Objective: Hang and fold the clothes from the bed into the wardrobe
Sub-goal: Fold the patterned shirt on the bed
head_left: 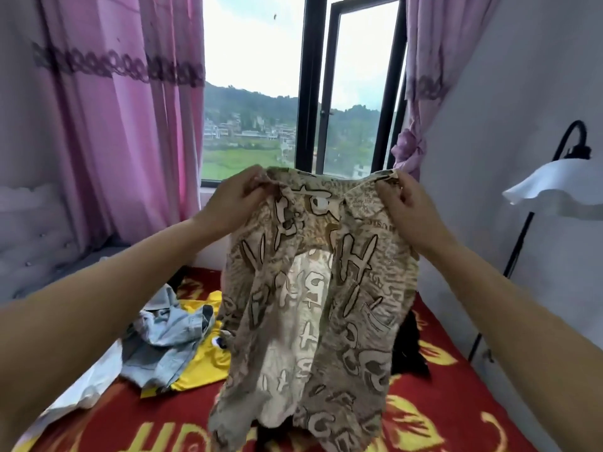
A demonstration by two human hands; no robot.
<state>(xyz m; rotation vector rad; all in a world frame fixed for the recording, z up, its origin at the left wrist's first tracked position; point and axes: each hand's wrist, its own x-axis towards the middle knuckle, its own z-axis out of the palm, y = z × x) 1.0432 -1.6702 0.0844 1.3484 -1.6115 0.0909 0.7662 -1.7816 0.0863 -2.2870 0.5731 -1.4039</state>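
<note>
Head view: left hand and right hand pinch a thin, crinkled, letter-printed shirt.

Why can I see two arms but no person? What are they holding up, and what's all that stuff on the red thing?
The camera sits on the person's head and looks forward and down, so you see only their arms, as if through their eyes. There is just this one picture. The left hand and the right hand each pinch a top corner of a beige patterned shirt and hold it up in front of a window. The red thing is a bed cover. On it lie more clothes: a light blue denim piece, a yellow garment, something white and something black. A white lamp stands on the right.
</note>
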